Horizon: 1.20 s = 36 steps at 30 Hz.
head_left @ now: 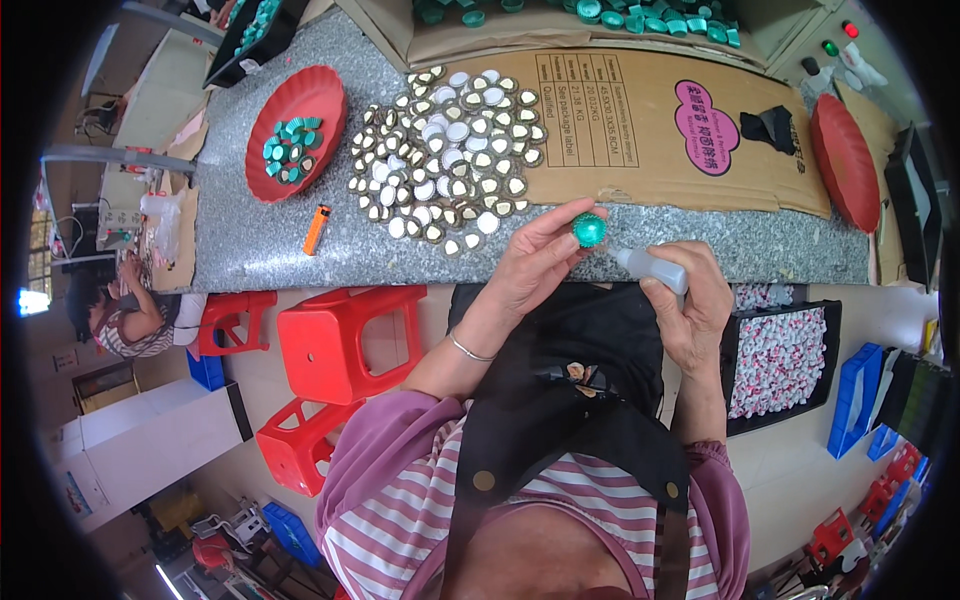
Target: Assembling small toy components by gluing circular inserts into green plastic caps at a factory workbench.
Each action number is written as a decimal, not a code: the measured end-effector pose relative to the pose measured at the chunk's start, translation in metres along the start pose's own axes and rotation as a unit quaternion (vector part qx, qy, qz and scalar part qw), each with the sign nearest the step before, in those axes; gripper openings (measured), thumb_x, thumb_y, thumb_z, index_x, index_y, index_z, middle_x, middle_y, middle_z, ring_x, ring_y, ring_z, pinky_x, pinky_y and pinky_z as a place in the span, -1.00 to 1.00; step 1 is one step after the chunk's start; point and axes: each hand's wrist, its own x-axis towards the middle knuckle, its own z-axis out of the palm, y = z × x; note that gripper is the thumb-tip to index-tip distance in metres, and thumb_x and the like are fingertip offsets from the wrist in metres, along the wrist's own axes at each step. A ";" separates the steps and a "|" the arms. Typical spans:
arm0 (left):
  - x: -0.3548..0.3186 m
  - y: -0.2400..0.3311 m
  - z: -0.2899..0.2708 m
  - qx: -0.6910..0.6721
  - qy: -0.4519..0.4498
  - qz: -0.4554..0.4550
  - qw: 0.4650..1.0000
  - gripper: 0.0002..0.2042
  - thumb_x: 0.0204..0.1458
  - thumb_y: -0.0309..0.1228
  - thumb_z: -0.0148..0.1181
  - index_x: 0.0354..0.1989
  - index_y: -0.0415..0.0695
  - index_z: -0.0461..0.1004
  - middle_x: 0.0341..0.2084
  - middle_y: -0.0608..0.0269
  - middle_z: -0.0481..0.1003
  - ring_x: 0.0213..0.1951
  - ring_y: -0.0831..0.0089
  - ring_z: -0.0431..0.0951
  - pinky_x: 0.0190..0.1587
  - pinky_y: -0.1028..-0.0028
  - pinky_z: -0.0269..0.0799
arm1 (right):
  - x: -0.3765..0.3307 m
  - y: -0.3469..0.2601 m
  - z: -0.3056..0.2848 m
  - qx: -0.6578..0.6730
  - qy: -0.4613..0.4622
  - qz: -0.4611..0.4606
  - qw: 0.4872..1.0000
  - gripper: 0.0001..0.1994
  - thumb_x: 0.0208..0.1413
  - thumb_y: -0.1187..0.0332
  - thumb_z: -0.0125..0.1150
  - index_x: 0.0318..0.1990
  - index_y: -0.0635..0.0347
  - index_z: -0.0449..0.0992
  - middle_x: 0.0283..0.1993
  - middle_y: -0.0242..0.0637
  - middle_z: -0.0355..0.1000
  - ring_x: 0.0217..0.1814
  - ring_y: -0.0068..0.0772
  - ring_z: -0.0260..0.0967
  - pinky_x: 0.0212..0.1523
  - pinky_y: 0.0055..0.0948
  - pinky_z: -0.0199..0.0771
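Between the fingertips of my left hand [535, 262] is a green fluted cap [590, 230], its hollow side toward me. My right hand [698, 310] is wrapped round a small translucent squeeze bottle [660, 270], whose nozzle points left at the cap, a short gap from it. Both hands are over the front edge of the grey speckled worktop [270, 255]. Beyond my left hand spreads a pile of small round pieces [440, 165] with pale faces and dark rims. A red fluted bowl [328, 95] farther left holds several green caps [292, 150].
A printed cardboard sheet [660, 180] covers the worktop's right part, with a black scrap [768, 130] on it. Another red bowl [845, 150] stands right. An orange lighter-like object [316, 230] lies left. Red stools [320, 350] stand below. Another person [135, 310] sits far left.
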 end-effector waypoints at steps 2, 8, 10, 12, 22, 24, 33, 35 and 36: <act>0.000 -0.001 0.000 0.006 0.010 0.004 1.000 -0.62 0.08 -0.51 0.04 0.12 -0.17 0.27 0.02 0.14 0.36 0.03 0.43 0.36 0.12 0.41 0.24 | 0.000 0.001 0.000 -0.001 0.000 -0.005 1.000 -0.74 -0.16 0.52 0.28 -0.24 0.27 0.45 -0.33 -0.17 0.42 -0.34 -0.28 0.40 -0.34 -0.46 0.39; 0.001 -0.003 0.000 0.033 0.031 0.013 0.999 -0.62 0.04 -0.50 0.09 0.07 -0.19 0.30 -0.03 0.16 0.39 -0.03 0.43 0.40 0.08 0.41 0.27 | 0.001 0.002 -0.001 -0.024 0.002 -0.014 1.000 -0.74 -0.18 0.54 0.28 -0.25 0.27 0.46 -0.34 -0.17 0.42 -0.37 -0.27 0.40 -0.37 -0.46 0.39; 0.001 -0.003 0.000 0.041 0.036 0.013 0.998 -0.64 0.04 -0.50 0.09 0.06 -0.20 0.31 -0.06 0.17 0.41 -0.04 0.44 0.41 0.08 0.41 0.28 | 0.001 0.003 -0.001 -0.028 0.003 -0.020 0.999 -0.73 -0.19 0.55 0.29 -0.25 0.28 0.46 -0.35 -0.17 0.42 -0.38 -0.26 0.40 -0.38 -0.46 0.39; 0.001 -0.004 -0.002 0.048 0.042 0.011 0.998 -0.65 0.04 -0.50 0.09 0.04 -0.21 0.32 -0.08 0.19 0.42 -0.04 0.45 0.41 0.07 0.41 0.28 | 0.002 0.003 0.000 -0.033 0.005 -0.027 0.999 -0.73 -0.20 0.56 0.29 -0.25 0.28 0.46 -0.35 -0.16 0.42 -0.38 -0.26 0.40 -0.39 -0.46 0.39; 0.002 -0.006 0.001 0.060 0.053 -0.011 0.997 -0.71 0.08 -0.49 0.07 -0.01 -0.21 0.34 -0.21 0.33 0.43 -0.17 0.60 0.41 -0.09 0.56 0.34 | 0.001 0.004 0.001 -0.042 0.011 -0.031 0.999 -0.73 -0.21 0.57 0.30 -0.26 0.30 0.45 -0.36 -0.16 0.41 -0.39 -0.25 0.41 -0.41 -0.46 0.41; 0.001 -0.007 0.000 0.059 0.056 -0.017 0.997 -0.72 0.08 -0.48 0.06 -0.01 -0.21 0.34 -0.23 0.33 0.43 -0.18 0.61 0.42 -0.10 0.56 0.35 | 0.001 0.005 0.001 -0.042 0.013 -0.033 0.998 -0.72 -0.21 0.57 0.30 -0.26 0.30 0.45 -0.36 -0.16 0.41 -0.39 -0.24 0.41 -0.41 -0.46 0.41; 0.001 -0.007 0.003 0.023 0.067 -0.050 0.996 -0.75 0.13 -0.40 0.01 -0.05 -0.21 0.33 -0.25 0.29 0.45 -0.22 0.57 0.45 -0.12 0.54 0.39 | -0.001 0.006 0.001 -0.038 0.019 -0.030 0.999 -0.71 -0.22 0.58 0.30 -0.25 0.30 0.46 -0.36 -0.16 0.42 -0.39 -0.25 0.41 -0.41 -0.46 0.41; 0.001 -0.008 0.001 -0.001 0.061 -0.070 0.996 -0.71 0.12 -0.37 0.02 -0.02 -0.24 0.31 -0.21 0.22 0.44 -0.11 0.48 0.45 -0.03 0.47 0.39 | -0.001 0.006 0.001 -0.038 0.026 -0.029 0.999 -0.71 -0.22 0.59 0.30 -0.25 0.30 0.46 -0.35 -0.16 0.42 -0.39 -0.25 0.42 -0.41 -0.46 0.41; 0.001 -0.009 0.001 -0.001 0.061 -0.070 0.996 -0.71 0.12 -0.37 0.02 -0.02 -0.24 0.31 -0.21 0.22 0.44 -0.11 0.48 0.45 -0.03 0.47 0.39 | -0.001 0.007 0.000 -0.038 0.026 -0.029 0.999 -0.71 -0.22 0.59 0.30 -0.25 0.30 0.46 -0.35 -0.16 0.42 -0.39 -0.25 0.42 -0.41 -0.46 0.41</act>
